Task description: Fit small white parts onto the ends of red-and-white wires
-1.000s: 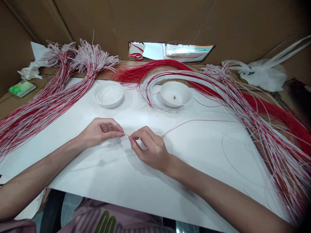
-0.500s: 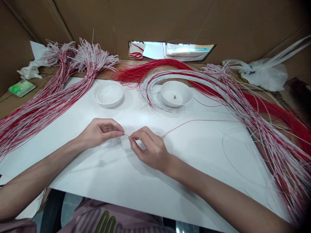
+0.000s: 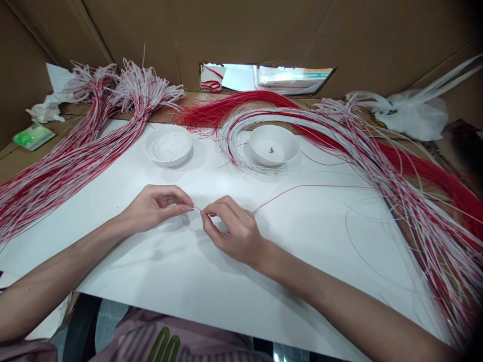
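Thumb and fingertips of my left hand (image 3: pixel 162 206) pinch the end of a thin red wire (image 3: pixel 279 194) over the white board. A short stretch of it shows in the small gap between the hands. My right hand (image 3: pixel 234 229) pinches it just to the right, fingers closed. From behind that hand the red strand runs right in a low curve to the wire bundle. A white bowl (image 3: pixel 168 160) with small white pieces (image 3: pixel 169 146) stands beyond my left hand. Another white bowl (image 3: pixel 273 160), with a small dark bit inside, sits beyond my right hand.
Red and white wire bundles (image 3: pixel 94 151) with frayed white tops lie at left. More white and red wires (image 3: pixel 400 196) and a red bundle (image 3: pixel 271 99) curve along the right. A plastic bag (image 3: pixel 418 118) and a green packet (image 3: pixel 33 137) rest near the cardboard walls (image 3: pixel 264 30).
Both hands keep their pinch on the wire. My left hand has shifted very slightly right and down; everything else looks the same.
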Action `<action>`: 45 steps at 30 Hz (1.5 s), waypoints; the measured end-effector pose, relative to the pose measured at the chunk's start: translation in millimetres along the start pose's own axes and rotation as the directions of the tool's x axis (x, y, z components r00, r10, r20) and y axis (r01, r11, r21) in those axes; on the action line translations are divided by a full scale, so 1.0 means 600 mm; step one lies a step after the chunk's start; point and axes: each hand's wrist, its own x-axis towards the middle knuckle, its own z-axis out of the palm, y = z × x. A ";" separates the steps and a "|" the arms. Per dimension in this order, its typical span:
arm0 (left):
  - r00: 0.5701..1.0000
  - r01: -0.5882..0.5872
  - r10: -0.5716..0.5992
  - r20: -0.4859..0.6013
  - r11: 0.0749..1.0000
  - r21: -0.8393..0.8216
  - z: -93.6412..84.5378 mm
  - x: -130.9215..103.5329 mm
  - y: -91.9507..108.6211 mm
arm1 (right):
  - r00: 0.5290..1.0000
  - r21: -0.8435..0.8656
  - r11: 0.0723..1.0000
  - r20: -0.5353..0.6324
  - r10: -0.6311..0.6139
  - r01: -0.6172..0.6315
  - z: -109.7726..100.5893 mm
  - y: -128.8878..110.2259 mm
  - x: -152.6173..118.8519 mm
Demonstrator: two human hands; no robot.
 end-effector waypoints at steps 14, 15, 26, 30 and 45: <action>0.998 0.056 -0.056 -0.018 0.998 -0.035 -0.001 0.000 0.004 | 1.000 -0.004 1.000 0.001 0.003 -0.003 -0.001 -0.002 0.000; 0.998 0.057 -0.058 -0.016 0.998 -0.037 -0.001 -0.001 0.004 | 1.000 -0.004 1.000 0.003 0.004 -0.004 -0.001 -0.002 -0.001; 0.998 0.058 -0.059 -0.016 0.998 -0.017 -0.001 -0.002 0.004 | 1.000 0.002 1.000 0.008 0.000 0.000 -0.001 -0.001 0.000; 0.999 0.013 -0.012 -0.029 0.999 0.035 -0.001 -0.001 0.004 | 1.000 0.002 1.000 0.013 0.002 -0.002 -0.002 -0.002 0.000; 1.000 0.024 -0.024 -0.015 0.999 0.046 -0.003 -0.001 0.000 | 1.000 0.018 1.000 0.022 -0.017 0.017 -0.002 -0.004 0.002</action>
